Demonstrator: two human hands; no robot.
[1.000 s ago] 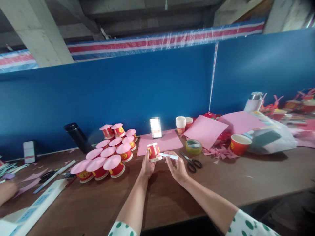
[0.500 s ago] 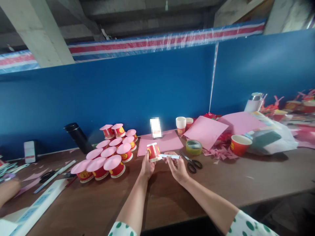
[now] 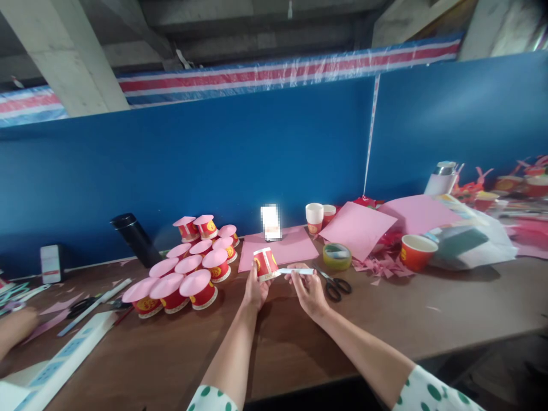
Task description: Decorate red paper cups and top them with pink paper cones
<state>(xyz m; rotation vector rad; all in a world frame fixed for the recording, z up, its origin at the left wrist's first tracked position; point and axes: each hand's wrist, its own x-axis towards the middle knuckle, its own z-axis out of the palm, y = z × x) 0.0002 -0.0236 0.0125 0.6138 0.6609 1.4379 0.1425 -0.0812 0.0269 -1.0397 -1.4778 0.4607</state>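
Held in my left hand (image 3: 257, 292) is a red and white paper cup (image 3: 266, 264), turned upside down and slightly tilted, its rim downward. The fingers wrap round its left side and underside. Pinched in my right hand (image 3: 310, 293) is a slim white tool (image 3: 297, 272) with a narrow tip; its exact kind is unclear. That tip points left and meets the cup near its rim on the right. To the left stand several upturned red cups topped with pink paper discs (image 3: 196, 282). Scissors (image 3: 334, 285) with black handles lie just right of my right hand.
A roll of tape (image 3: 337, 256), pink paper sheets (image 3: 358, 228), paper scraps (image 3: 383, 265) and a red cup (image 3: 418, 252) lie rightward. At left are a black bottle (image 3: 136, 240), a white power strip (image 3: 64, 359) and another person's hand (image 3: 17, 328). A blue partition (image 3: 240, 154) stands behind.
The cup in my left hand has shifted slightly left and down, with the white tool still at its rim. At far left the other person's hand has moved a little.
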